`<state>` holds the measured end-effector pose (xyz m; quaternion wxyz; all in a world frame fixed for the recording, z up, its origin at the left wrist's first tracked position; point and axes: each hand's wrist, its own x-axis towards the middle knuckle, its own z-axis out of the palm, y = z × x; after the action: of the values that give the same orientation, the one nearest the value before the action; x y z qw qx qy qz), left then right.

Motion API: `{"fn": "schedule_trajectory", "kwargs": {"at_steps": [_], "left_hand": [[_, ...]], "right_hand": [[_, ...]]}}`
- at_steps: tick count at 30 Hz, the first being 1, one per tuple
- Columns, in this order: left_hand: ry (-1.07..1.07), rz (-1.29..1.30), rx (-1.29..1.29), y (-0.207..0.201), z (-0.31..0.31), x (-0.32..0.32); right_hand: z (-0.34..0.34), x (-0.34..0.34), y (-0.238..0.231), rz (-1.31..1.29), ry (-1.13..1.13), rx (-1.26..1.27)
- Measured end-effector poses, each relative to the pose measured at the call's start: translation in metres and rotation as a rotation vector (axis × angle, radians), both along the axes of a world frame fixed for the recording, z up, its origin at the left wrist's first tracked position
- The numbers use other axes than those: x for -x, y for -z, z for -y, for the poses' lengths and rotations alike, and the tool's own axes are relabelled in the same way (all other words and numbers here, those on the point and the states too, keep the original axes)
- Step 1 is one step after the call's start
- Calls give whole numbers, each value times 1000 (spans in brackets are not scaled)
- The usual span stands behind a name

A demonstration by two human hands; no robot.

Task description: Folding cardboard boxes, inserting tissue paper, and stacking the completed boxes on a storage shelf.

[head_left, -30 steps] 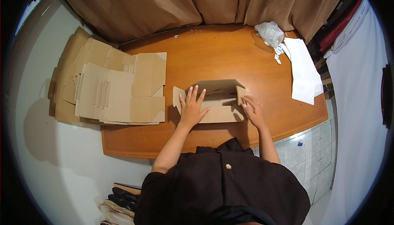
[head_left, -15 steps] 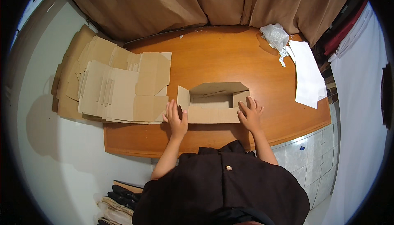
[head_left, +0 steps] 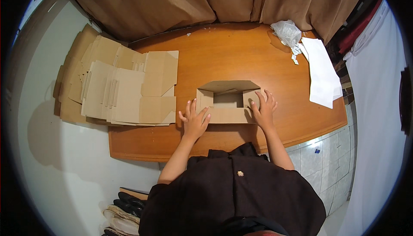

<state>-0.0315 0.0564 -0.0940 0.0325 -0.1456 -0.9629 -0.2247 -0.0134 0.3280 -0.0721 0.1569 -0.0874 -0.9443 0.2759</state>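
A partly folded cardboard box (head_left: 228, 116) lies on the wooden table in front of me, its top uncovered and a far flap standing up. Against its left end rests my left hand (head_left: 195, 123), fingers spread and thumb at the near left corner. My right hand (head_left: 263, 112) is at the right end, fingers apart, with the thumb near the right side panel. Both hands touch the box from outside without wrapping round it. The palms' contact with the cardboard is partly hidden.
Flat cardboard blanks (head_left: 124, 89) are stacked at the left, against the wall. At the far right of the table (head_left: 223, 51) lie a crumpled clear plastic bag (head_left: 287, 32) and white paper sheets (head_left: 322, 72). A brown curtain (head_left: 172, 3) hangs behind.
The left side panel of the box has swung inward from its outward lean. My left hand has moved right with it, fingers more spread; my right hand stays at the right end.
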Motion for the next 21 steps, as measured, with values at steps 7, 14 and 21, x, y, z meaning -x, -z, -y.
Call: {"fn": "schedule_trajectory", "kwargs": {"at_steps": [7, 14, 21], "left_hand": [[12, -34, -88, 0, 5, -1], [-2, -193, -205, -7, 2, 16], [-87, 18, -591, 11, -9, 71]], "right_hand": [[0, -4, 11, -45, 41, 56], [-8, 13, 6, -184, 65, 254], [-21, 38, 22, 66, 63, 315]]}}
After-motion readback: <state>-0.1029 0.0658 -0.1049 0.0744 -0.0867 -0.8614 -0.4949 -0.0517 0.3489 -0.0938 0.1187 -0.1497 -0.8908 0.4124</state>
